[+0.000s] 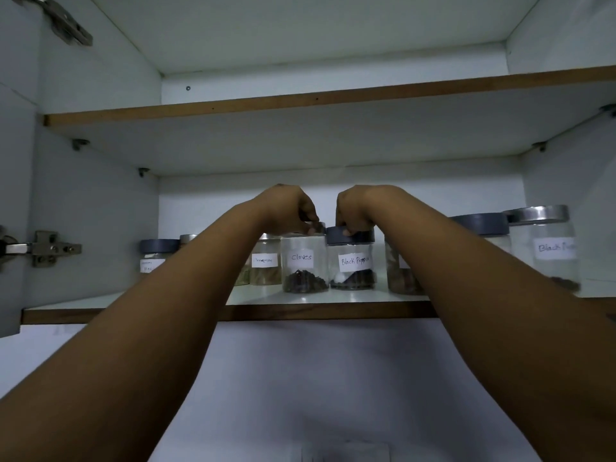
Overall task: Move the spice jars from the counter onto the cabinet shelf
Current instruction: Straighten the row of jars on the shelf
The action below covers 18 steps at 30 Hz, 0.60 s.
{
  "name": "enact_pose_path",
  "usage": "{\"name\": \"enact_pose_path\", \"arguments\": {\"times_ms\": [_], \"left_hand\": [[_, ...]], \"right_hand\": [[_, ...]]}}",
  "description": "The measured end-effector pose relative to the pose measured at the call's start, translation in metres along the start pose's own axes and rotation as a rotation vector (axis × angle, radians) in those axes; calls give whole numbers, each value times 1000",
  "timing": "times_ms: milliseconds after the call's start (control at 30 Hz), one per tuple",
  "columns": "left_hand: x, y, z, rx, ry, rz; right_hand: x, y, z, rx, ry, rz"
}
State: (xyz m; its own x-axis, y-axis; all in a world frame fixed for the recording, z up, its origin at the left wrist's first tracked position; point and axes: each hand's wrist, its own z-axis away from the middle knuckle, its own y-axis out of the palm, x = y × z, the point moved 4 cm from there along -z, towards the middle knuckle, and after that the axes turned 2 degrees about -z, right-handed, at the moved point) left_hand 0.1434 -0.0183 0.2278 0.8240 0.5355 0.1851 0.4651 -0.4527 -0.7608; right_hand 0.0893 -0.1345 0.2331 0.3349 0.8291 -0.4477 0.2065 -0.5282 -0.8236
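Observation:
Both arms reach up into the open cabinet. My left hand grips the lid of a glass jar labelled "Cloves", which stands on the lower shelf. Beside it, my right hand grips the dark lid of a jar labelled "Black Pepper", also standing on the shelf. The two jars stand side by side near the shelf's front edge. A jar labelled "Cinnamon" stands just left of them, partly behind my left forearm.
Several more labelled jars line the shelf: one with a dark lid at the left, one behind my right forearm, and two large ones at the right. An upper shelf hangs overhead. Door hinges sit on the left wall.

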Motion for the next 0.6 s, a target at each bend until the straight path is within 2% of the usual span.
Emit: {"name": "enact_pose_path", "arguments": {"times_ms": [200, 433, 600], "left_hand": [[16, 28, -24, -2, -22, 22], [42, 59, -61, 87, -89, 9], [59, 78, -70, 3, -70, 38]], "right_hand": [[-2, 17, -33, 26, 46, 36], [0, 34, -67, 60, 69, 35], [4, 43, -82, 44, 122, 3]]}}
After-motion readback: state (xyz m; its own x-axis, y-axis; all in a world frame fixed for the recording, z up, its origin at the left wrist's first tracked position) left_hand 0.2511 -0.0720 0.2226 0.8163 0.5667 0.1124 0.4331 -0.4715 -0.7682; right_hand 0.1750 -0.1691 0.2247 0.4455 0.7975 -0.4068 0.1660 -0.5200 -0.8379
